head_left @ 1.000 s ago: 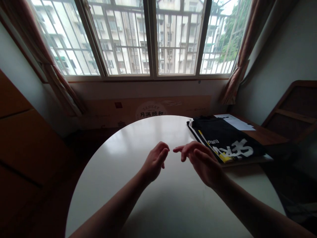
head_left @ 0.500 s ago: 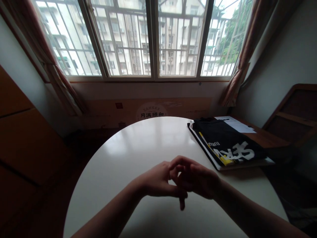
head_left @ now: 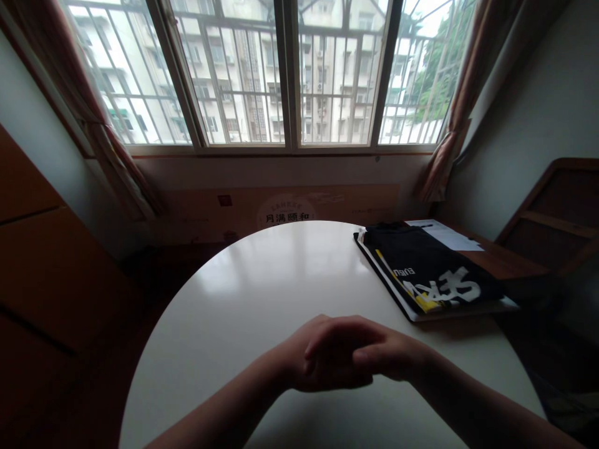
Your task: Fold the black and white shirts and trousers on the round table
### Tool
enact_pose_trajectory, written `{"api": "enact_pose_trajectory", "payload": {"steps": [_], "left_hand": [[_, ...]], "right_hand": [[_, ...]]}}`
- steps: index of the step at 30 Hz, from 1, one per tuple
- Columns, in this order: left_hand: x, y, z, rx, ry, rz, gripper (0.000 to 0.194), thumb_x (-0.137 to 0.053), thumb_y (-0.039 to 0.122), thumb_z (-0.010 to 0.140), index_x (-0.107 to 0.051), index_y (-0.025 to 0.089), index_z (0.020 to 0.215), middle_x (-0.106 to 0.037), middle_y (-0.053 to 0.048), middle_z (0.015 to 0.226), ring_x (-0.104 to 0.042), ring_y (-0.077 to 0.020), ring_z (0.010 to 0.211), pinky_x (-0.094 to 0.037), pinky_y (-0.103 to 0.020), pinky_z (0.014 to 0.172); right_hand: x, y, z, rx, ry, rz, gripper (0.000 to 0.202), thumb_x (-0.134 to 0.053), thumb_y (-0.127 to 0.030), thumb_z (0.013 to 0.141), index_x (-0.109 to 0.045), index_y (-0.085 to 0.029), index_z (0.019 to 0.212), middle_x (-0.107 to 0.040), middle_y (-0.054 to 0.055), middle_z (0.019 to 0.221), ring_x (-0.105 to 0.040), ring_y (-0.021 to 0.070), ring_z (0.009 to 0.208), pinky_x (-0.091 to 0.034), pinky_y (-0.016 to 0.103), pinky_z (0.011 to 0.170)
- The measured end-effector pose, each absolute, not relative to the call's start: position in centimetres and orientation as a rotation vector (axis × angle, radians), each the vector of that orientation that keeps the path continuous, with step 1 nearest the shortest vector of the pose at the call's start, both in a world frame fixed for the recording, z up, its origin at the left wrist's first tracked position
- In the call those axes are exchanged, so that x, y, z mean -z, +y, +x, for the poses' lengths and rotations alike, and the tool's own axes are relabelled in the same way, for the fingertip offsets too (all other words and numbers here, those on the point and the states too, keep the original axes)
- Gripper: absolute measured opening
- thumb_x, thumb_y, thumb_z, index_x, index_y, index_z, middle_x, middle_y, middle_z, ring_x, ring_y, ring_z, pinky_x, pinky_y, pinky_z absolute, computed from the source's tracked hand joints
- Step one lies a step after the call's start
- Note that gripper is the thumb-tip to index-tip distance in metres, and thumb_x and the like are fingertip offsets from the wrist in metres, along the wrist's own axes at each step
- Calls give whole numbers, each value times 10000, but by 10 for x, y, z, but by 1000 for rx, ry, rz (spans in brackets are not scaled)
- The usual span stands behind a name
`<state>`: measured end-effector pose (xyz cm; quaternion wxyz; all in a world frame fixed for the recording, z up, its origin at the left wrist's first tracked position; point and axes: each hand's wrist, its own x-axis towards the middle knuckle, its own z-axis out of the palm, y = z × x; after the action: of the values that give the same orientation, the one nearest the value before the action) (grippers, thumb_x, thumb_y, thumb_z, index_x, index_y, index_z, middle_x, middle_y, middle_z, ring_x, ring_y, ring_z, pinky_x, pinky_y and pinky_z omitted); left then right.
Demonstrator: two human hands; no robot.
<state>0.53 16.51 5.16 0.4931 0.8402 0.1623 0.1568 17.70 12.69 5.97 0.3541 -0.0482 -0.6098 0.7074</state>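
Clasped at the lower centre of the frame, the right hand [head_left: 377,340] curls its fingers over the left hand [head_left: 321,374], thumb on the near side. How far the left fingers close is partly hidden; no object shows between the palms. Both forearms slant in from the lower corners, which likely explains why they meet midway over the white round table [head_left: 262,299]. A folded black garment [head_left: 430,255] tops a flat stack at right of centre, probably folded to lie flat, its white lettering facing up. Beyond it, white paper [head_left: 449,236] lies on a brown surface. Curtains [head_left: 110,156] are gathered at both sides of the window [head_left: 291,146], presumably to admit daylight.
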Motion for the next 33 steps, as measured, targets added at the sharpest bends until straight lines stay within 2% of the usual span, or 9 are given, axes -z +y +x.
{"api": "enact_pose_trajectory", "payload": {"steps": [4, 10, 14, 18, 20, 23, 26, 28, 33], "left_hand": [[-51, 160, 9, -410, 499, 1992, 352, -664, 384, 900, -734, 181, 1179, -772, -17, 864, -739, -250, 890, -569, -305, 782], [-54, 162, 13, -463, 554, 1944, 180, -692, 284, 839, -759, 167, 958, -742, -5, 752, -725, -277, 974, -555, -283, 773], [-59, 161, 11, -465, 522, 1916, 192, -731, 269, 803, -761, 165, 961, -761, -22, 847, -714, -281, 1017, -556, -284, 796], [-63, 156, 12, -421, 471, 1877, 262, -760, 331, 795, -762, 178, 1008, -765, -30, 949, -726, -241, 928, -568, -288, 762], [-64, 156, 15, -403, 472, 1863, 231, -761, 324, 784, -755, 188, 971, -756, -18, 938, -714, -218, 897, -563, -292, 764], [-62, 159, 18, -414, 465, 1813, 221, -755, 230, 729, -713, 180, 940, -701, 8, 846, -665, -180, 833, -531, -272, 724], [-58, 164, 21, -359, 463, 1713, 153, -756, 181, 683, -621, 160, 752, -555, 48, 665, -545, -116, 656, -424, -218, 569], [-55, 165, 22, -322, 491, 1679, 225, -770, 171, 665, -546, 164, 649, -506, 57, 621, -484, -95, 609, -376, -213, 534], [-50, 160, 25, -359, 555, 1616, 193, -768, 108, 643, -588, 172, 668, -550, 51, 649, -578, -139, 724, -479, -262, 682]], "right_hand": [[-60, 128, 179, -1890, -1563, -122, 391, -703, -433, 910, -734, -158, 1185, -711, 125, 1060, -681, 214, 952, -579, 295, 761], [-63, 128, 178, -1822, -1571, -181, 332, -724, -402, 899, -764, -138, 1097, -704, 111, 993, -683, 183, 892, -581, 228, 678], [-65, 125, 176, -1806, -1570, -180, 292, -723, -371, 903, -774, -127, 1053, -697, 114, 996, -678, 167, 847, -572, 205, 625], [-63, 124, 179, -1867, -1554, -216, 294, -726, -358, 900, -766, -126, 1076, -707, 92, 918, -633, 123, 717, -504, 163, 525], [-60, 125, 180, -1892, -1456, -254, 311, -737, -386, 889, -768, -125, 1056, -706, 73, 850, -612, 110, 677, -479, 163, 536], [-58, 128, 180, -1896, -1237, -283, 327, -756, -425, 865, -765, -129, 1004, -690, 51, 773, -610, 111, 666, -462, 179, 583], [-57, 131, 179, -1895, -1092, -202, 330, -700, -461, 900, -752, -153, 1009, -660, 25, 730, -562, 95, 598, -424, 183, 554], [-56, 131, 178, -1889, -1062, -172, 357, -671, -497, 909, -745, -168, 1026, -652, 22, 744, -556, 102, 610, -423, 192, 563], [-53, 130, 174, -1880, -1105, -185, 394, -661, -524, 904, -740, -153, 1011, -668, 51, 783, -597, 140, 722, -447, 230, 651]]}}
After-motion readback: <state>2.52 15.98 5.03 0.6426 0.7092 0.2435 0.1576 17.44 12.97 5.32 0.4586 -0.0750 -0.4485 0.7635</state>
